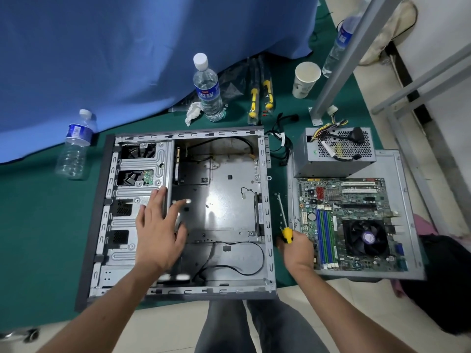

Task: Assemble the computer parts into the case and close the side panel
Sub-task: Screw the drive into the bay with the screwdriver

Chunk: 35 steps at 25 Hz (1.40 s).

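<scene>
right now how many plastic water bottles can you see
3. One bottle stands left of the open case, one bottle stands behind the case by a crumpled tissue, and one bottle sits far right behind the metal post. Others may be hidden.

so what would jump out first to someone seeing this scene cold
The open computer case lies flat in the middle, its main bay bare, with the left hand spread over its drive cage. Right of it the motherboard rests on the detached side panel, the power supply just behind. The right hand grips a yellow-handled screwdriver between case and board.
</scene>
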Motion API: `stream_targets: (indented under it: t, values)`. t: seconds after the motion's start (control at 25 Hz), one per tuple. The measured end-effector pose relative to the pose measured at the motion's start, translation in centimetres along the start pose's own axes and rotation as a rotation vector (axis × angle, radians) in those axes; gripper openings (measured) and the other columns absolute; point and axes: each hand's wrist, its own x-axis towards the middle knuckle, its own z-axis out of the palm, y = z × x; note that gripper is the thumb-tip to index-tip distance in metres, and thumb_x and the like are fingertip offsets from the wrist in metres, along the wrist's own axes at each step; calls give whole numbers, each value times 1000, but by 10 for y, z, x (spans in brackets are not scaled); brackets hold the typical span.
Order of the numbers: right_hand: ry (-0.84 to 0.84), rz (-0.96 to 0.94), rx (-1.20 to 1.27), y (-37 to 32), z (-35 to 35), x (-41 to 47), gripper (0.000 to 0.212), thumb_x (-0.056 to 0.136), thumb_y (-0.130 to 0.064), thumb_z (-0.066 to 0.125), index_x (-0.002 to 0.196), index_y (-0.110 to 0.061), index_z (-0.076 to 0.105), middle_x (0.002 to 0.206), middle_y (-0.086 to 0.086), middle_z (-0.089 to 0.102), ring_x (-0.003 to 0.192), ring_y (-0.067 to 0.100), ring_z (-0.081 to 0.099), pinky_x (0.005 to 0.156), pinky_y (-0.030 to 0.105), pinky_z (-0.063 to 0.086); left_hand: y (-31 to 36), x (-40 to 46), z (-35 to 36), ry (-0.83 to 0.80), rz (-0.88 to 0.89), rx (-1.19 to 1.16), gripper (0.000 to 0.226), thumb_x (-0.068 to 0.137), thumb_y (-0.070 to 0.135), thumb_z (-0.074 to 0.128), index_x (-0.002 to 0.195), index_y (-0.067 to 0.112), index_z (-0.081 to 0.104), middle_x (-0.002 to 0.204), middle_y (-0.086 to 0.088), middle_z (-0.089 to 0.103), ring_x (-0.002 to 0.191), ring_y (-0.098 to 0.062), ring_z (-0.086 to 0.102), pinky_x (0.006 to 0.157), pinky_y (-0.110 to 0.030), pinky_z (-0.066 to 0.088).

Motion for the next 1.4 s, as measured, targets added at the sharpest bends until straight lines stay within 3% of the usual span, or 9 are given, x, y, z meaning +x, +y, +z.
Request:
stream_targets:
  t: [0.08, 0.2, 0.44, 0.68, 0.84, 0.96, 1.08, 1.28, 1.4]
  values:
    - [27, -17, 71, -1, -9, -3, 17, 90, -18, 69, 75, -16, 62, 63, -1, 60, 52, 12, 52, 46, 22, 37, 0, 0, 0, -3, 0, 7, 49, 87, 39, 35, 132, 27, 51, 160, -11, 16, 151, -26, 6, 117, -53, 12]
    - [26, -44, 243, -8, -31, -9, 11, 89, -14, 67, 79, -15, 65, 64, 6, 61, 51, 18, 53, 49, 31, 50, 1, -1, -1, -4, -1, 1, 50, 87, 40, 33, 131, 26, 52, 159, -11, 17, 151, -27, 7, 118, -53, 12]
    - [-15, -109, 567, -56, -73, -34, 5, 87, -13, 73, 86, -16, 69, 68, 3, 65, 50, 12, 56, 49, 22, 51, 0, 0, -4, -6, 7, -9, 54, 85, 42, 32, 132, 26, 53, 159, -12, 18, 151, -27, 8, 117, -55, 13]
    - [-153, -168, 501, -107, -75, -73, 8, 89, -24, 72, 87, -17, 68, 64, -1, 64, 51, 12, 59, 53, 26, 52, 3, -1, -11, -81, -3, -66, 61, 83, 48, 28, 136, 26, 50, 162, -11, 15, 152, -25, 2, 119, -52, 8]
    - [-271, -205, 521, -141, -64, -102, 11, 90, -19, 68, 88, -8, 65, 65, -4, 63, 54, 12, 54, 54, 26, 52, 3, 5, -37, -149, -37, -337, 53, 85, 39, 56, 136, 29, 47, 160, -4, 14, 150, -21, 7, 121, -49, 1]
    - [-344, -240, 513, -165, -59, -113, 14, 90, -18, 65, 90, -4, 64, 65, -1, 62, 55, 13, 50, 55, 29, 52, 14, 6, -62, -97, 48, -605, 47, 88, 28, 69, 132, 28, 53, 144, 3, 40, 135, -14, 36, 119, -47, 22]
    - [-388, -278, 547, -187, -49, -125, 16, 94, -22, 63, 89, -7, 65, 65, -1, 61, 54, 13, 50, 54, 30, 50, 28, 9, -94, -215, 130, -986, 29, 89, 17, 72, 116, 22, 66, 110, 9, 69, 102, -6, 64, 96, -38, 51]
    - [-490, -246, 754, -209, -35, -146, 18, 96, -24, 63, 83, -12, 68, 68, 3, 57, 53, 12, 48, 49, 27, 47, 17, 10, -124, -119, 234, -1054, 13, 86, 9, 73, 98, 14, 76, 91, 2, 72, 84, -9, 68, 80, -25, 54]
    - [-537, -202, 798, -215, -32, -156, 20, 96, -25, 61, 95, -5, 65, 69, 3, 58, 54, 12, 48, 49, 26, 45, 9, 12, -131, -65, 272, -1022, 12, 87, 10, 72, 95, 16, 77, 86, 5, 72, 81, -9, 65, 76, -25, 53]
